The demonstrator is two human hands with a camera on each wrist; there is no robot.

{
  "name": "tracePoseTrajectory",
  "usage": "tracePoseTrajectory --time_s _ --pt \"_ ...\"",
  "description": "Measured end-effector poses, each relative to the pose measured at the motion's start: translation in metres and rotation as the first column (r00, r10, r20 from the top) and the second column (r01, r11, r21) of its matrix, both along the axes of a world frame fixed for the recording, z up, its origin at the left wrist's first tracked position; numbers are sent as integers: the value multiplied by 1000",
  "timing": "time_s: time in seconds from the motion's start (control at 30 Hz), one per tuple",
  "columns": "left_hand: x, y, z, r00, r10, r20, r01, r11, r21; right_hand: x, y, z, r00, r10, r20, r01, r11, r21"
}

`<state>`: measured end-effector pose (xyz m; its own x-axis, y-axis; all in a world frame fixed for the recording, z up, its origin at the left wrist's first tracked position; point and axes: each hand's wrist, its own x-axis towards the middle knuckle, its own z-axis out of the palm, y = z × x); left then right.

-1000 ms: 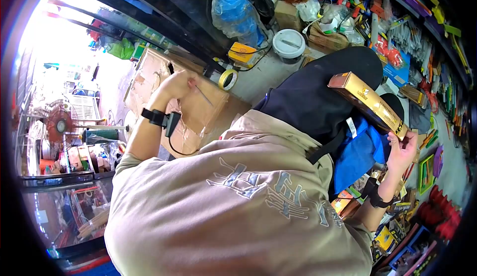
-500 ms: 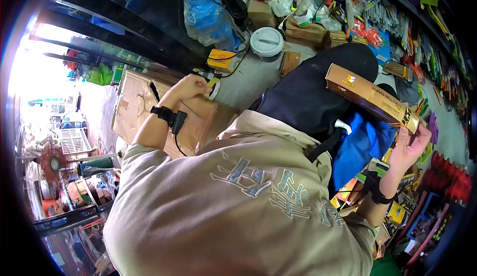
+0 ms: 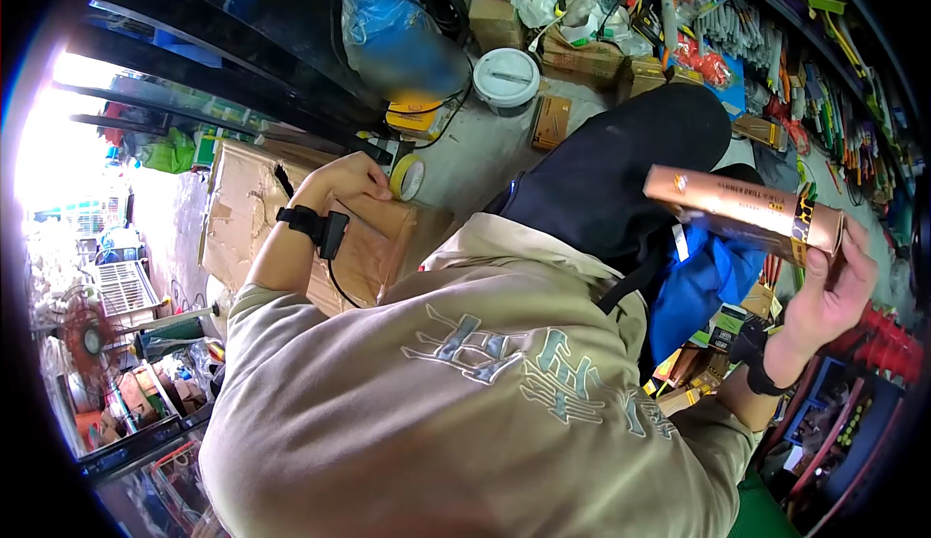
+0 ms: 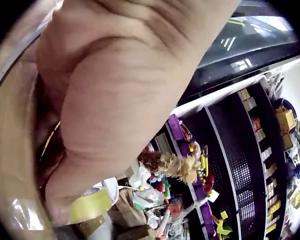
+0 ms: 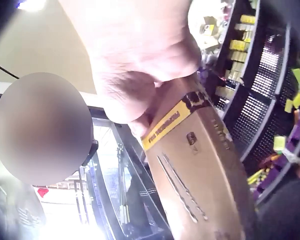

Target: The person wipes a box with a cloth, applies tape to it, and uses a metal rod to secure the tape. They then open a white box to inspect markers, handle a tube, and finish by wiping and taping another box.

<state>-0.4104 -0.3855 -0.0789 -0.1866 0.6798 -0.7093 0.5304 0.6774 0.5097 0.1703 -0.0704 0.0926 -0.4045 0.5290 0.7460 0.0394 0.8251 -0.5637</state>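
Observation:
My left hand [image 3: 344, 181] bends over the edge of a battered cardboard box [image 3: 242, 223], its fingertips pinching a roll of yellow tape [image 3: 411, 179]. In the left wrist view a fingertip overlaps the edge of the tape [image 4: 92, 206], and the palm hides the other fingers. Out to the right, my right hand [image 3: 829, 291] holds a long brown-gold drill bit box [image 3: 742, 204] by one end, thumb and fingers around that end. Two drill bits are pictured on the box's side [image 5: 190, 170] in the right wrist view. Its far end points over the dark trouser leg [image 3: 621, 155].
A white-lidded bucket [image 3: 506, 80], a small brown box [image 3: 553, 121] and a yellow box [image 3: 415, 116] stand on the floor ahead. Blue cloth [image 3: 713, 281] lies below the drill bit box. Crowded tool shelves [image 3: 805, 63] line the right, and a red fan [image 3: 87, 339] stands far left.
My left hand has reached the tape roll, which lay apart from it a second ago. The right hand has moved outward with the drill bit box and turned it. The head view has shifted slightly.

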Motion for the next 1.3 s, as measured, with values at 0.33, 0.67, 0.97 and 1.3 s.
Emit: tracePoseTrajectory --time_s 0.33,0.67,0.97,1.3 --pt "37 -9 21 990 111 -88 -112 994 -10 -46 -18 12 900 101 424 -130 991 39" --pt "60 -22 66 825 320 465 -495 808 320 -62 -22 -3 902 108 419 -125 992 15" --pt "113 116 130 701 -112 704 -267 874 405 0 -24 -8 996 59 -73 -51 993 109" --pt "278 306 226 294 -624 724 472 754 457 87 -98 -102 924 -368 103 380 854 -355"
